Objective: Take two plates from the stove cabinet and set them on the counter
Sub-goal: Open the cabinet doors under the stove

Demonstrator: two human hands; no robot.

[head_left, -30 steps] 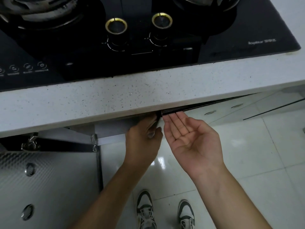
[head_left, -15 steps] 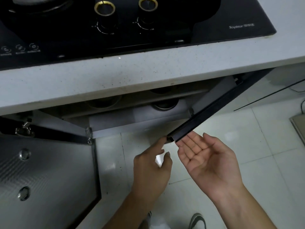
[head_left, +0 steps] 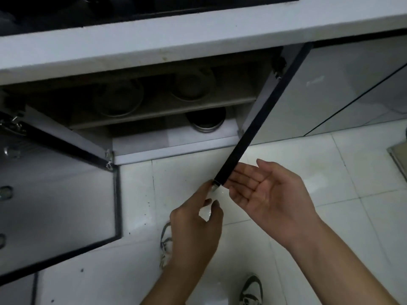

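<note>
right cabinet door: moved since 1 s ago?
Yes. The right cabinet door has swung outward from under the counter edge, where it was nearly shut. It now stands wide open, with the right hand and left hand at its free end.

A glossy white tiled floor with thin grey grout lines is seen below a pale speckled stone worktop edge. Soft light is reflected off the tiles. Glossy grey cupboard fronts are ranged at right.
</note>
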